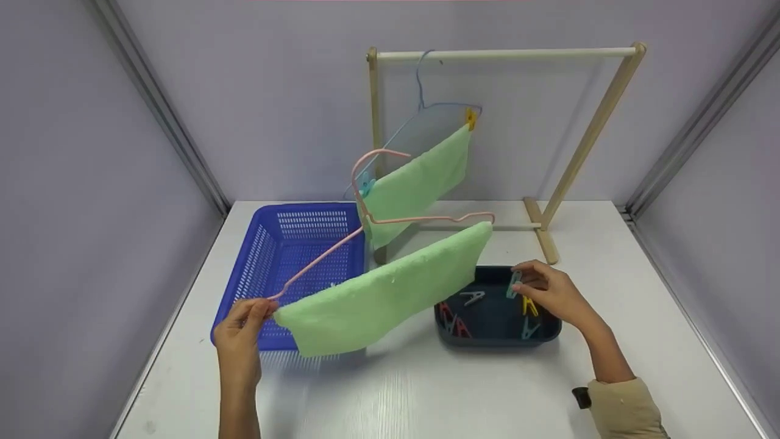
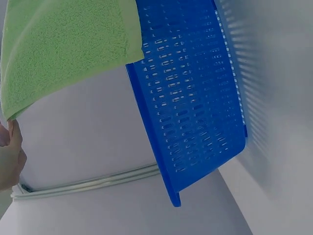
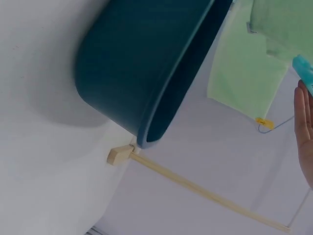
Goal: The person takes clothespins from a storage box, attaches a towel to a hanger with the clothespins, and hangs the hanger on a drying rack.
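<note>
Over the right end of the dark tray (image 1: pixel 498 342), right hand (image 1: pixel 551 296), thumb and fingers pinched together on a teal clip (image 1: pixel 514 285)! And well to the left of the tray, left hand (image 1: pixel 241 326), clamped by thumb and fingers on the near end of the pink hanger (image 1: pixel 420 219), with a corner of the near green towel (image 1: pixel 390 299) right at the fingertips. Quite a stretch to that towel: slanting from the left hand up to the tray's left rear corner, top edge running from one hanger end to the other. Inside the tray, loose: yellow clip (image 1: pixel 529 306) and blue clip (image 1: pixel 529 329) on the right, grey clip (image 1: pixel 472 297) left of middle, red clips (image 1: pixel 461 328) at the left. Left of the tray now, blue basket (image 1: pixel 317 222), partly behind the near towel. Behind the tray, wooden rack (image 1: pixel 587 146), and hanging there, blue hanger (image 1: pixel 420 85) with far green towel (image 1: pixel 426 174), yellow peg (image 1: pixel 471 119) and light-blue peg (image 1: pixel 365 184) at its corners.
</note>
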{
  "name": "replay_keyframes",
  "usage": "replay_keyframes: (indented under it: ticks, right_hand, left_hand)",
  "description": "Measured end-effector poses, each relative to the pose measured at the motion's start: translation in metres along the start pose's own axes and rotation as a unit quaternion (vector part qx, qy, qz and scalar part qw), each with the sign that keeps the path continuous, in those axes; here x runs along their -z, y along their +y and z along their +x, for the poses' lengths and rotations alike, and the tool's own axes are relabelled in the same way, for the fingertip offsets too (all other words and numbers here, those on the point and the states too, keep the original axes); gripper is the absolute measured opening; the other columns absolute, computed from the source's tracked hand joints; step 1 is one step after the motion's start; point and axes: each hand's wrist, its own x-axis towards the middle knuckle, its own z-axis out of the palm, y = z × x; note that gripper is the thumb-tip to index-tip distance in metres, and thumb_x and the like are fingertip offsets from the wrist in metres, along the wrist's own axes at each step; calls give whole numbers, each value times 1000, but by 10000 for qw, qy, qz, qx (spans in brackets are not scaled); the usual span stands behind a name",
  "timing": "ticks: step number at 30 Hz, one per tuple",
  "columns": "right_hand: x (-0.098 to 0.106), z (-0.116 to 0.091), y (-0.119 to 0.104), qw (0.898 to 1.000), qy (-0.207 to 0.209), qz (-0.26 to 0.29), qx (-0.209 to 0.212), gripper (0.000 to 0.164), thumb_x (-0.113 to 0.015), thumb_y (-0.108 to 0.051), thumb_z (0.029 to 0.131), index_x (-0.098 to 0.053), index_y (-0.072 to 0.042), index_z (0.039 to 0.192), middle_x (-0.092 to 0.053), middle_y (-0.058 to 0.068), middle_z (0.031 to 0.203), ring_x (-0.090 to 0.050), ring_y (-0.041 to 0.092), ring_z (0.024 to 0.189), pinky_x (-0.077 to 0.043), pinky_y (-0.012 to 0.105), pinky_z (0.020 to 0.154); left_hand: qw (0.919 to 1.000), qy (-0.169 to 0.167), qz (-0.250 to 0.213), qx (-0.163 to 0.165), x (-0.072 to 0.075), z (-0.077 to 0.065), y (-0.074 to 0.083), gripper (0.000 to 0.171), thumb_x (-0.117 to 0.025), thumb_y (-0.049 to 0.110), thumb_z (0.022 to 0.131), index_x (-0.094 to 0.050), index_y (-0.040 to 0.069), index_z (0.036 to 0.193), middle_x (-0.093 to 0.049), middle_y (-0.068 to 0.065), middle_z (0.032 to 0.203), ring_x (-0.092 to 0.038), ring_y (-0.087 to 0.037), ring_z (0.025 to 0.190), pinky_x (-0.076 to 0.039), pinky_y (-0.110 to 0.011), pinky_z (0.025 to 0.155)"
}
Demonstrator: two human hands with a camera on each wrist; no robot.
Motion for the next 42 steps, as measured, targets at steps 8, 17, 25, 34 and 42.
replay_keyframes:
  ticks: [8, 17, 25, 34, 42]
  right_hand:
    - [9, -1, -19, 9983, 472, -90, 332, 33, -65, -11, 87, -55, 1, 116, -57, 11, 108, -57, 13, 94, -47, 20, 79]
    - [12, -6, -50, 9965, 666, -62, 502, 33, -63, 2, 85, -53, 8, 115, -57, 17, 105, -57, 17, 94, -45, 17, 80]
    - [12, -6, -58, 9939, 801, 226, 730, 33, -62, 7, 84, -53, 8, 115, -56, 19, 103, -57, 20, 96, -46, 18, 81]
    - [15, -7, -70, 9897, 922, 381, 1030, 34, -61, 12, 81, -51, 13, 115, -55, 22, 104, -57, 21, 97, -46, 22, 82]
    - [17, -4, -78, 9801, 1034, 486, 1623, 38, -59, 21, 77, -51, 13, 114, -55, 25, 104, -58, 18, 98, -46, 23, 83]
  left_hand:
    - [9997, -4, 239, 111, 4, -1, -3, 19, -56, 2, 90, -62, -16, 85, -59, -6, 77, -55, -16, 79, -47, -21, 74]
    - [9992, 19, 343, 196, 5, 0, -5, 19, -57, 3, 90, -62, -15, 85, -58, -6, 77, -53, -17, 80, -45, -21, 73]
    - [9994, -2, 270, 196, 5, 0, -6, 18, -57, 2, 90, -62, -15, 84, -58, -6, 77, -54, -16, 80, -46, -21, 73]
    - [9995, 19, 246, 188, 6, 0, -7, 19, -57, 1, 90, -61, -17, 84, -58, -6, 76, -52, -17, 78, -45, -22, 72]
    - [9993, 29, 310, 222, 5, 0, -5, 20, -57, 2, 90, -61, -17, 85, -57, -6, 77, -52, -17, 79, -46, -21, 73]
